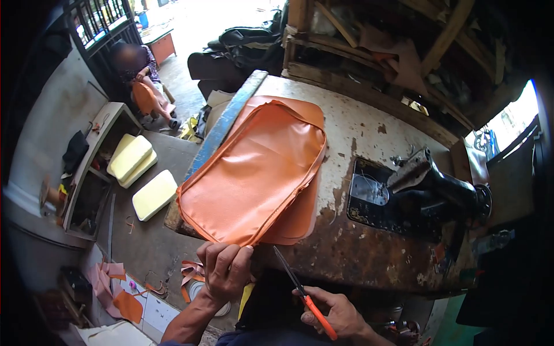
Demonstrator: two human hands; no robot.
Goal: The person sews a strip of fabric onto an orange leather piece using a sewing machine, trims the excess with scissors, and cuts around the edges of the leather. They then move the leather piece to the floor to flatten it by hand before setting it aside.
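An orange leather-like cover (254,173) with a seamed edge lies on the worn table, its near end at the table's front edge. My left hand (226,266) pinches that near edge between curled fingers. Beneath the cover, another flat orange piece (297,216) sticks out on the right. In my right hand (334,314) is a pair of scissors (304,295) with orange handles. Their dark blades look closed and point up and left, below the cover and apart from it.
A black sewing machine (433,184) sits in the table's right side. Yellow foam blocks (154,195) lie on the floor at left, beside a small shelf (95,167). Orange scraps (127,304) are at lower left. Another person (147,81) sits at the back left.
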